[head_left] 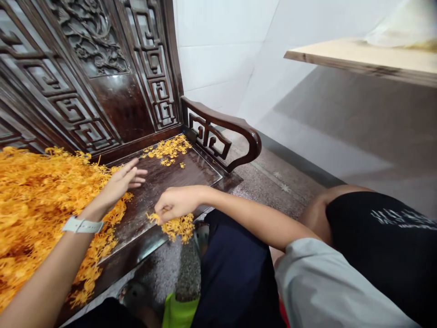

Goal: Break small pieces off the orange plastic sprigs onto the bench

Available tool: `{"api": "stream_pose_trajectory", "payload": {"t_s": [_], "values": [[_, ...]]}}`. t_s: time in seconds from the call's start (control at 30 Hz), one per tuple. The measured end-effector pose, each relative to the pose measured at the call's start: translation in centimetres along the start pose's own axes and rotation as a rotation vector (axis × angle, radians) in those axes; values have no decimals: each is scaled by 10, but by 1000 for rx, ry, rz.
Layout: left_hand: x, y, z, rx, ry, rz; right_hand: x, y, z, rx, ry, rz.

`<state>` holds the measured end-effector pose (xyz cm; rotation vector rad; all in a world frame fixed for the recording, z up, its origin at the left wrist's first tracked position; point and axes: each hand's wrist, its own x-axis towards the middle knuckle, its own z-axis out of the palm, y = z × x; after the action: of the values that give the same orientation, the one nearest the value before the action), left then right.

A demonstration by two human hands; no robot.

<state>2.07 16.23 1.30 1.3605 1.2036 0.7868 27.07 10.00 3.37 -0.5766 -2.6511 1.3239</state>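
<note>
Bunch of orange pieces (180,228) is in the right hand (175,203), fingers closed on it; it hangs at the surface's front edge in this view, height above it unclear. Left hand (123,180) is empty as far as visible, fingers spread, by the near side of the big orange pile (41,205). Pile covers the left of the wooden surface (153,182) and reaches its front edge. A smaller scatter (170,146) lies at the back corner, by the armrest (251,141).

Risks, my read: bunch looks loose, so a weak pinch could shed pieces onto the floor (164,269). Left wristband (83,225) is right against the pile; spiky bits could snag and drag some off the edge. Person in black (382,228) sits close; a wide right elbow could bump them.
</note>
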Motion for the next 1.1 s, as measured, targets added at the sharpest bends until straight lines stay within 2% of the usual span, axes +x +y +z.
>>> {"api": "stream_pose_trajectory", "payload": {"t_s": [0.07, 0.13, 0.23, 0.3, 0.43, 0.67, 0.8, 1.0, 1.1], "values": [[-34, -8, 1, -43, -138, -11, -3, 1, -2, 27, 118, 36], [-67, -14, 6, -107, -188, 32, -4, 4, -2, 104, 219, 63], [-103, -17, 18, -84, -73, 154, 3, 11, 6, 268, 312, 39], [-113, -17, 25, -45, 20, 216, 11, 13, 15, 376, 343, -24], [-115, -18, 29, -46, 131, 296, 26, 5, 28, 483, 383, -98], [-114, -25, 26, -40, 207, 357, 34, -13, 24, 470, 347, -12], [-114, -28, 27, -12, 240, 398, 38, -12, 23, 464, 334, -1], [-116, -31, 25, 167, 338, 466, 39, -3, 22, 482, 335, -54], [-119, -31, 26, 244, 359, 516, 36, 2, 21, 351, 391, -114]]}}
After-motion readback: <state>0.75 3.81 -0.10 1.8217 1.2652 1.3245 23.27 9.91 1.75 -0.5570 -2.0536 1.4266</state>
